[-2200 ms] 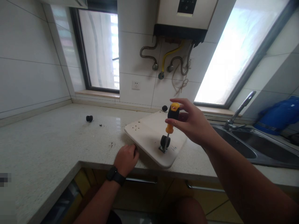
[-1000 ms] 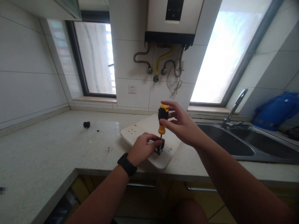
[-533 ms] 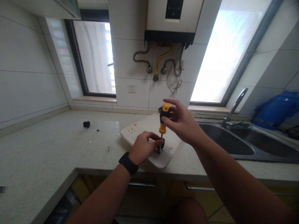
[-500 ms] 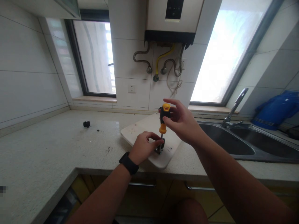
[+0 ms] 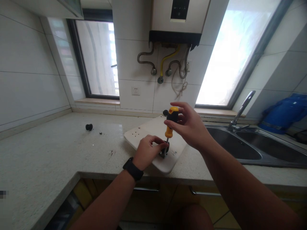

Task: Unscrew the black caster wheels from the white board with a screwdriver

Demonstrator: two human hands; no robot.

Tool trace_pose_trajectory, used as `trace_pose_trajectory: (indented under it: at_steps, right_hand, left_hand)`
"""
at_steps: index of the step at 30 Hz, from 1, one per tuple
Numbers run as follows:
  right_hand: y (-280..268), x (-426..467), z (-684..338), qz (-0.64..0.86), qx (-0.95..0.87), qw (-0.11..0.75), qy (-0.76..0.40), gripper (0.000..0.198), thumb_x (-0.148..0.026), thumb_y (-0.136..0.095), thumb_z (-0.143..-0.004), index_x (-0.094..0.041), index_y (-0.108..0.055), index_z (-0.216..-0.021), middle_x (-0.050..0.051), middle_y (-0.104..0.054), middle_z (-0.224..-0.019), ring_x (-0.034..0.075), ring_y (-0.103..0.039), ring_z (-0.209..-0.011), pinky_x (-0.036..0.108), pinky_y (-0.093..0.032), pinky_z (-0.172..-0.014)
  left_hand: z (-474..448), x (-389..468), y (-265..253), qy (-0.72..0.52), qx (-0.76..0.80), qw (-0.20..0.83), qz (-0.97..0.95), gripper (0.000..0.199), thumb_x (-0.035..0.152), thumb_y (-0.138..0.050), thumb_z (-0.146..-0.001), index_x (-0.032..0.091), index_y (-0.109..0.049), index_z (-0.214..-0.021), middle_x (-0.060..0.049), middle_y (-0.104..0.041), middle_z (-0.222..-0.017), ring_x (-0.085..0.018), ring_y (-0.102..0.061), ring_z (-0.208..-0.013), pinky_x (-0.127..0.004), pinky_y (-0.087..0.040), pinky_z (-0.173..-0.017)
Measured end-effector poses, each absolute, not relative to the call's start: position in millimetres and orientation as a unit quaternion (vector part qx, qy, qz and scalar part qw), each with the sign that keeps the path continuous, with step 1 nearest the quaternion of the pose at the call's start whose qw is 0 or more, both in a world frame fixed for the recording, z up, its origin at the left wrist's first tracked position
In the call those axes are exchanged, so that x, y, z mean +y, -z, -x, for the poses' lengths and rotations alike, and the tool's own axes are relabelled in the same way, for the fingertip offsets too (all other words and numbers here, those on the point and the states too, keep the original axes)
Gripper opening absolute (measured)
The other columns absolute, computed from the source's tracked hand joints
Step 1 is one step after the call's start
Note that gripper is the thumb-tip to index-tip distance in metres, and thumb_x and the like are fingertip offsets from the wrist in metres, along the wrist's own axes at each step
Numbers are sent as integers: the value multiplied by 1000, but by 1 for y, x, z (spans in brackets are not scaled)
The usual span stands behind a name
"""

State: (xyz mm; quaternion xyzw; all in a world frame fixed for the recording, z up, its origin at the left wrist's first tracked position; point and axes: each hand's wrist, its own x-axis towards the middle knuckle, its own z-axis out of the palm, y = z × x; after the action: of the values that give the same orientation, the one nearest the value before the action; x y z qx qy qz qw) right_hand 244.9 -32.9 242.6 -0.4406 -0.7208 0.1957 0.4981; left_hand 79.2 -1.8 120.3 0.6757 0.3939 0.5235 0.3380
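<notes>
My right hand (image 5: 188,124) is closed around the black and yellow handle of a screwdriver (image 5: 169,131), its index finger raised over the top. The shaft points down, tilted slightly, at a black caster wheel (image 5: 168,147) with a metal plate near the front corner of a white board (image 5: 153,128). My left hand (image 5: 147,148), with a black watch on its wrist, pinches at the caster beside the shaft. The fingers partly hide the caster, and the screw at the tip is too small to make out. Another caster (image 5: 165,112) shows at the board's far corner.
A loose black caster wheel (image 5: 89,127) and a small dark bit (image 5: 100,133) lie on the pale countertop (image 5: 59,153) at the left. To the right are a double sink (image 5: 230,143), a tap (image 5: 242,105) and a blue container (image 5: 283,113). A water heater (image 5: 177,22) hangs above.
The screwdriver handle has tipped slightly to the right and turned, with my right hand shifting along with it. My left hand stays at the caster.
</notes>
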Motion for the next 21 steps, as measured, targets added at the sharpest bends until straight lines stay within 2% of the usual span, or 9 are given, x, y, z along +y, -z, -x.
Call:
trace_pose_trajectory:
  at_steps: [3, 8, 10, 12, 13, 14, 16, 18, 21]
  right_hand:
    - [-240, -32, -247, 426, -719, 508, -207, 63, -38, -82, -80, -26, -57, -136, 8, -70, -116, 26, -72, -94, 49, -63, -86]
    - [-237, -31, -250, 417, -722, 511, -206, 60, -35, -80, -83, -25, -57, -138, 9, -72, -115, 26, -73, -97, 52, -63, -91]
    - [-237, -31, -250, 415, -722, 513, -209, 60, -35, -80, -83, -25, -57, -138, 9, -72, -116, 27, -73, -99, 52, -63, -91]
    - [-238, -31, -249, 414, -722, 511, -215, 60, -36, -80, -84, -24, -57, -139, 10, -71, -118, 27, -73, -101, 52, -63, -91]
    - [-238, -31, -249, 414, -722, 511, -217, 60, -37, -80, -84, -24, -57, -139, 10, -71, -118, 27, -73, -101, 52, -63, -91]
    - [-238, -31, -248, 414, -722, 510, -218, 60, -37, -79, -85, -24, -57, -139, 10, -71, -118, 27, -73, -102, 52, -63, -91]
    - [-238, -30, -248, 410, -721, 514, -219, 59, -37, -80, -84, -24, -57, -137, 10, -72, -117, 27, -73, -101, 52, -63, -91]
    - [-237, -29, -247, 403, -720, 520, -222, 59, -36, -81, -83, -24, -58, -135, 10, -72, -116, 27, -73, -101, 51, -63, -91]
    - [-236, -28, -248, 389, -725, 522, -225, 57, -35, -80, -83, -25, -58, -134, 10, -72, -116, 27, -73, -103, 51, -62, -94]
  left_hand:
    - [-75, -1, -117, -527, 381, 342, -678, 19, 39, -73, -92, 22, -81, -90, -6, -80, -94, -26, -71, -95, -39, -50, -87]
    - [-69, -1, -112, -551, 374, 346, -661, 28, 31, -61, -99, 23, -72, -124, -6, -79, -113, -22, -71, -98, -35, -51, -84]
    - [-67, -2, -112, -545, 376, 331, -672, 23, 37, -60, -100, 22, -78, -105, -6, -79, -105, -22, -70, -95, -36, -50, -85]
    - [-66, -2, -114, -534, 367, 322, -690, 42, 44, -55, -103, 20, -75, -75, -6, -77, -89, -22, -70, -91, -37, -49, -90]
    - [-66, -2, -114, -536, 366, 316, -692, 46, 45, -54, -104, 20, -73, -71, -6, -76, -86, -22, -69, -90, -37, -49, -90]
    - [-67, -2, -116, -544, 368, 310, -687, 39, 44, -57, -103, 20, -75, -77, -6, -76, -90, -22, -68, -90, -37, -49, -89]
    - [-69, -2, -118, -565, 376, 308, -667, 22, 36, -70, -94, 22, -75, -111, -7, -76, -108, -20, -67, -91, -35, -50, -82]
    - [-71, -3, -120, -565, 371, 320, -664, 44, 30, -76, -89, 24, -66, -132, -7, -75, -116, -20, -67, -91, -33, -50, -78]
    - [-72, -5, -122, -520, 346, 328, -709, 24, 34, -70, -95, 24, -75, -117, -6, -77, -110, -22, -68, -95, -35, -50, -82]
